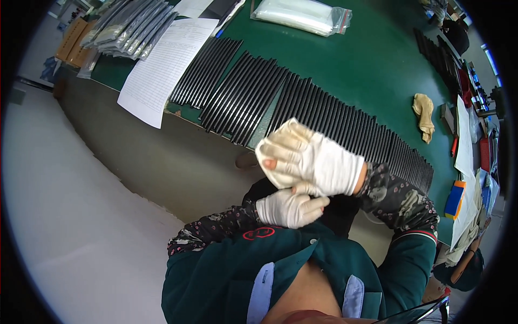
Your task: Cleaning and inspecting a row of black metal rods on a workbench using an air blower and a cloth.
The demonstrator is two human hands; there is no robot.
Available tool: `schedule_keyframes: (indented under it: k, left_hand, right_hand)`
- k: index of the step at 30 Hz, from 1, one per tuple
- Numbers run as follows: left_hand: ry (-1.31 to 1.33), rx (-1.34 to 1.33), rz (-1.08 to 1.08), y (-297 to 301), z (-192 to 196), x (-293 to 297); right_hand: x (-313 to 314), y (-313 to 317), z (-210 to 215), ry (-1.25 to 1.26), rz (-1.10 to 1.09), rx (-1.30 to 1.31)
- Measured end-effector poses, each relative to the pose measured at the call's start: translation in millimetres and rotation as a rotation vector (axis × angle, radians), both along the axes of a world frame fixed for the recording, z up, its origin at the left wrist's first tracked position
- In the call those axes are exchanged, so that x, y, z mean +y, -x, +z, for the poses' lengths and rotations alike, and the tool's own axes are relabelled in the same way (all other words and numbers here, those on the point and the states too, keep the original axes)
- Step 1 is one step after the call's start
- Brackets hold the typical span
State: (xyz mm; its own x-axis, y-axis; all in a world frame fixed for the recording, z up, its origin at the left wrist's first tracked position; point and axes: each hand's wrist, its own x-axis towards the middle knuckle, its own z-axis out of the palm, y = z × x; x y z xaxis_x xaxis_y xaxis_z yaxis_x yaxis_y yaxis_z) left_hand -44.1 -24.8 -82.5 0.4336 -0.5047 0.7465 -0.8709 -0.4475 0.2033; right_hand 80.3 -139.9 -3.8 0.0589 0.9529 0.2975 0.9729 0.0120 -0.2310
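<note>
Both of my hands wear white gloves with some fingertips bare. My right hand [318, 159] lies over a folded cream cloth [279, 179] and grips it, just off the near edge of the green table. Below it and touching it, my left hand [291, 208] is closed, its fingers curled toward the right. Whatever the left hand holds, if anything, is hidden. Beyond my hands, many thin black rods [324, 116] lie side by side on the table, in a long band with a few groups at its left.
A printed sheet [167, 65] overhangs the table edge at left, beside stacked plastic-bagged items [129, 27]. A clear bag [302, 16] lies at the back. To the right are a crumpled cream glove [424, 116] and an orange-and-blue block [456, 200]. Another person [458, 270] is at the lower right.
</note>
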Motion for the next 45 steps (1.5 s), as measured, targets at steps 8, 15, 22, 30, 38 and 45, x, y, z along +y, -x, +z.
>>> schedule_keyframes:
  k: [8, 15, 22, 30, 38, 45]
  left_hand:
    - [-0.124, 0.438, 0.316, 29, -42, 79]
    - [0.051, 0.353, 0.630, 23, -50, 109]
    - [0.273, 0.178, 0.933, 1, -34, 139]
    - [0.540, 0.108, 0.998, -15, -19, 150]
    - [0.554, 0.164, 0.980, -10, -29, 148]
    - [0.569, 0.204, 0.984, -11, -28, 148]
  right_hand:
    - [15, -9, 0, 0.037, 0.029, 0.109]
    - [44, -14, -6, 0.071, 0.135, 0.114]
    - [66, -33, -7, 0.085, -0.147, -0.047]
    - [93, -35, -13, 0.004, -0.137, -0.030]
    - [107, -41, -11, 0.085, -0.186, -0.102]
    - [106, -39, -9, 0.023, -0.189, -0.088]
